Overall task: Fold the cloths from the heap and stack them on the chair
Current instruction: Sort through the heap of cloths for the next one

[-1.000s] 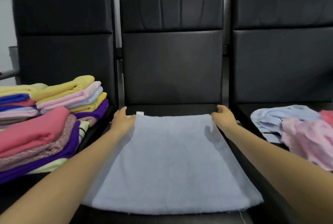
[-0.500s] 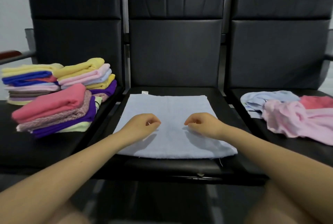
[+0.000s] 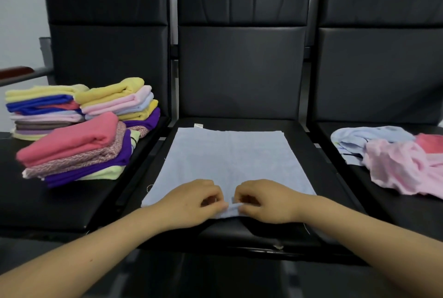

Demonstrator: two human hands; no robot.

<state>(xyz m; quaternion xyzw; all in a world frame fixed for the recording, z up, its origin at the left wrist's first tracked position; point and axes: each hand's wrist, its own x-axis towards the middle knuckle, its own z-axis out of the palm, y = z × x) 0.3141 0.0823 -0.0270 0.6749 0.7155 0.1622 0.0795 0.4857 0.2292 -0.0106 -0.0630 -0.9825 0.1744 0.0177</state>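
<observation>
My left hand point(image 3: 191, 202) and right hand point(image 3: 266, 202) pinch the near edge of the blue cloth point(image 3: 230, 161). It lies flat on the middle chair point(image 3: 242, 70).

A pale wall point(image 3: 16, 22) stands behind the seats. At the far left, a brown-topped armrest point(image 3: 16, 73) juts out sideways.
</observation>
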